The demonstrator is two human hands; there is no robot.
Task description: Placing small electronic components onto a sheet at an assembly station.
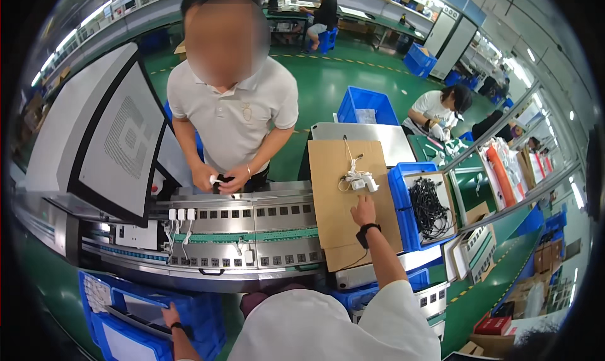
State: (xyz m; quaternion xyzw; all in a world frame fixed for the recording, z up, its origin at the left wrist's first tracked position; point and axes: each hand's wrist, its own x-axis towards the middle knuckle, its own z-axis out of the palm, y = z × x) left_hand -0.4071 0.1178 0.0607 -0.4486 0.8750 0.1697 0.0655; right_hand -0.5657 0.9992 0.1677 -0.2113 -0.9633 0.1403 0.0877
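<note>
My right hand, with a dark band at the wrist, is over a brown cardboard sheet. Its fingertips are just short of a small pile of white power adapters with white cables; I see nothing held, and the fingers look loosely bent and apart. Low on the left, my left hand grips the edge of a blue crate beside the bench. Across the bench, a person in a white polo shirt holds a small white piece in both hands.
A metal conveyor bench with rows of black sockets runs leftward, several white adapters plugged in at one end. A large white machine stands at the left. Right of the cardboard, a blue bin holds black cables. Another person works beyond.
</note>
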